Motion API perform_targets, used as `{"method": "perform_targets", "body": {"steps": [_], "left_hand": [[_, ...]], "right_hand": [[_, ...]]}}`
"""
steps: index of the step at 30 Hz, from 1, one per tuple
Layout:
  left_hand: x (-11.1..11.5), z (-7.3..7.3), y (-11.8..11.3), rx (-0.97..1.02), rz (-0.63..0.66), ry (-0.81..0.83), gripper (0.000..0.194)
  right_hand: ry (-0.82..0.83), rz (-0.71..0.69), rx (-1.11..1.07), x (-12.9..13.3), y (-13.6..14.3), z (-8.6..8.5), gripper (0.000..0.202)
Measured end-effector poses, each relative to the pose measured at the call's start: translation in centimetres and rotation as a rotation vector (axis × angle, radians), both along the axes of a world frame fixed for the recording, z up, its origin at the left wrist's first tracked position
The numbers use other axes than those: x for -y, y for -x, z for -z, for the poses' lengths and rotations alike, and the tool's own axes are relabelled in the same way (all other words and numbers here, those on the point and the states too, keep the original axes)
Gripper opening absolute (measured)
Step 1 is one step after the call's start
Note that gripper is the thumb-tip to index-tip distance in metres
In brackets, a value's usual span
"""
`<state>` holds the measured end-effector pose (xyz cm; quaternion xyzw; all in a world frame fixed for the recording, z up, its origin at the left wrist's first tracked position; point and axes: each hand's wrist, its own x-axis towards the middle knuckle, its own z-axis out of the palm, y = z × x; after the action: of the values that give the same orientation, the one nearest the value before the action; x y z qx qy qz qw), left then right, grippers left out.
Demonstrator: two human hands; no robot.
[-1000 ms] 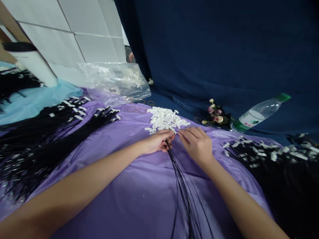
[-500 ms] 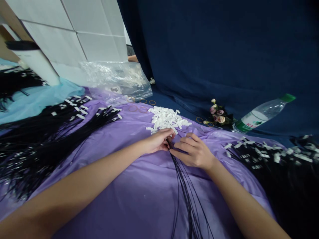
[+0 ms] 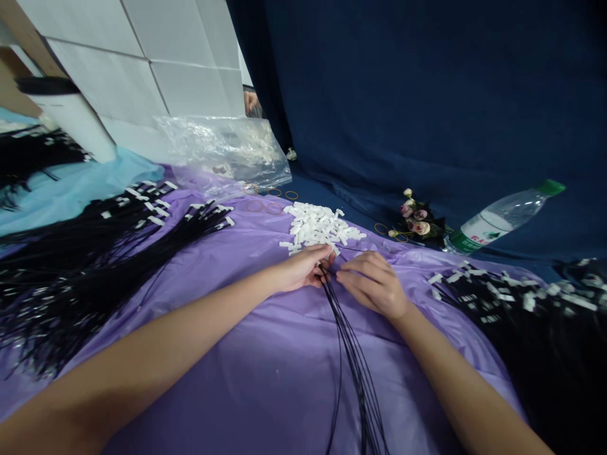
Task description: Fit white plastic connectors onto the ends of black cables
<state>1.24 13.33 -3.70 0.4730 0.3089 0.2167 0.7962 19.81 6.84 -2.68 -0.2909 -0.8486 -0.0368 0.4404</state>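
A thin bundle of black cords (image 3: 356,366) hangs from the fingers of my left hand (image 3: 303,266), which is closed around its upper end. Just to the right, my right hand (image 3: 374,284) has its fingers pinched together. A single dark strand (image 3: 351,249) runs between the two hands, its end hidden at my right fingertips. Right behind my left fingertips lies a heap of small white plastic pieces (image 3: 317,222) on the purple sheet (image 3: 237,373).
Black cords with white ends (image 3: 156,246) lie at left, more cords (image 3: 516,309) at right. Behind are a clear plastic bag (image 3: 227,151), rubber bands (image 3: 274,192), artificial flowers (image 3: 417,218) and a tilted bottle (image 3: 497,218). A white cup (image 3: 78,120) stands far left. Another person's hand (image 3: 251,101) shows behind.
My right hand has drawn slightly right, away from the bundle, and its fingers have closed together. The left hand stays in place. The hanging cords have swung closer together.
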Motion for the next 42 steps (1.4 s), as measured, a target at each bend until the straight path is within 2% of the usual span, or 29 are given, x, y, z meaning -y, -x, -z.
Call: {"method": "perform_targets", "body": {"steps": [3,6,8,11,13,15,18,20,22,24,26,29,42], "left_hand": [[0.1,-0.2,-0.1,-0.008,-0.003,-0.013,0.032],[0.2,-0.5,-0.2,-0.045,-0.020,-0.007,0.028],[0.2,-0.6,-0.3,-0.069,-0.023,-0.001,0.028],[0.2,-0.7,-0.2,-0.079,-0.020,-0.002,0.029],[0.2,-0.8,-0.2,-0.082,-0.018,-0.001,0.029],[0.3,-0.9,-0.1,-0.086,-0.014,-0.003,0.030],[0.3,-0.9,-0.1,-0.081,-0.008,-0.011,0.029],[0.3,-0.9,-0.1,-0.073,-0.016,-0.012,0.028],[0.3,-0.8,-0.1,-0.060,-0.028,-0.014,0.028],[0.3,-0.7,-0.1,-0.038,-0.035,-0.014,0.029],[0.2,-0.5,0.0,-0.015,-0.037,-0.012,0.033],[0.1,-0.2,0.1,0.006,-0.028,-0.016,0.036],[0.2,-0.4,0.1,0.037,-0.002,-0.010,0.032]], "right_hand": [[0.188,0.058,-0.387,0.1,1.0,0.3,0.020],[0.225,0.132,-0.625,-0.3,1.9,0.2,0.012],[0.249,0.155,-0.776,-0.7,2.1,-0.4,0.010],[0.299,0.143,-1.034,-1.2,1.2,-2.8,0.015],[0.403,0.054,-1.410,-1.2,0.1,-4.9,0.013],[0.405,0.039,-1.563,-1.0,-0.8,-6.6,0.015],[0.394,0.205,-1.461,-0.6,-1.2,-7.0,0.013],[0.352,0.362,-1.220,-0.4,-0.6,-5.7,0.011],[0.292,0.479,-0.844,-0.3,0.2,-3.9,0.012],[0.273,0.516,-0.492,-0.2,0.9,-2.2,0.014],[0.282,0.520,-0.353,-0.1,1.3,-1.0,0.015],[0.296,0.519,-0.329,-0.1,1.6,-0.3,0.015],[0.316,0.495,-0.300,-0.3,1.6,0.2,0.016]]}}
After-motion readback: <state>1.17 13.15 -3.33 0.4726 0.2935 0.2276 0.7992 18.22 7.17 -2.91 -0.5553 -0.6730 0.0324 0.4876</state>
